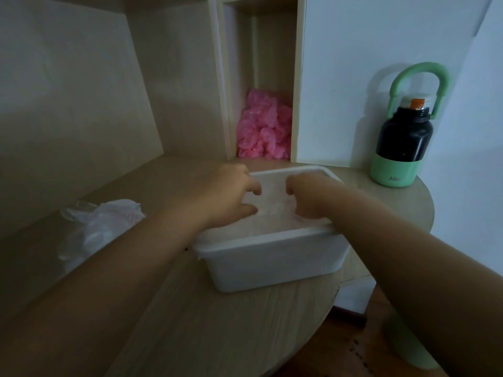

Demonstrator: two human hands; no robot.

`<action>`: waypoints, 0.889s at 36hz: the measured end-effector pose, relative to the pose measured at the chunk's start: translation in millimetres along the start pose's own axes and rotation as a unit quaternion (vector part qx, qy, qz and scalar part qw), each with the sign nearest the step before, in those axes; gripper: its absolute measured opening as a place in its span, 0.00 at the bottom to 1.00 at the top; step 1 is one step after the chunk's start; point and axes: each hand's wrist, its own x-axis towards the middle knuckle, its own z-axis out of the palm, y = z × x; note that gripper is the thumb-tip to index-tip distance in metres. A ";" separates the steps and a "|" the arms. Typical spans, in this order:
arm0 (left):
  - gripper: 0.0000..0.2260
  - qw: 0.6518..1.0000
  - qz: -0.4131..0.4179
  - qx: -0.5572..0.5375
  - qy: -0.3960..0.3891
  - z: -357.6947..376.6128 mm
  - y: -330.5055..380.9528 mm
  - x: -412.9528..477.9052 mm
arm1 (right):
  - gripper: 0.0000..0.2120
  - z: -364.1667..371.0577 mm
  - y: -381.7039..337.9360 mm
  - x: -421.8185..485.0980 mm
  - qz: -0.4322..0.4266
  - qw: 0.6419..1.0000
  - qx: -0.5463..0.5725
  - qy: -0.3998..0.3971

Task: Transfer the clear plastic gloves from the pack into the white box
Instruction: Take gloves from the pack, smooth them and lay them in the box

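Observation:
The white box (272, 257) stands on the wooden desk in front of me. Both my hands reach into it from above. My left hand (228, 194) is at the box's left side, fingers curled down and thumb pointing right. My right hand (310, 197) is opposite it, fingers curled inward. Between them lies a hazy wad of clear plastic gloves (272, 210) inside the box, and both hands seem to grip it. The crumpled plastic pack (103, 221) lies on the desk to the left, apart from my hands.
A pile of pink plastic items (262, 126) fills a narrow shelf niche behind the box. A black and green bottle (400, 140) with a loop handle stands at the desk's right rear. The rounded desk edge (334, 295) drops off just right of the box.

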 end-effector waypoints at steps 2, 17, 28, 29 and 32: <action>0.10 0.998 0.013 -0.065 -0.004 -10.9 0.8 -8.8 | 0.16 -3.8 1.9 -3.9 -0.010 0.999 -0.001 0.054; 0.18 0.944 -0.046 0.006 -0.328 7.2 12.8 3.1 | 0.21 6.3 -3.7 5.1 -0.018 0.966 0.034 -0.256; 0.20 0.980 -0.055 -0.132 -0.141 -31.6 9.9 -20.6 | 0.16 -21.0 -0.3 -23.1 0.006 0.976 0.215 -0.017; 0.16 0.980 -0.054 -0.158 -0.103 -37.8 7.6 -26.5 | 0.14 -24.7 -3.1 -26.7 0.006 0.970 0.242 0.014; 0.09 0.972 -0.066 -0.225 -0.002 -49.4 -3.9 -45.9 | 0.16 -32.6 -16.6 -33.4 -0.004 0.957 0.271 0.106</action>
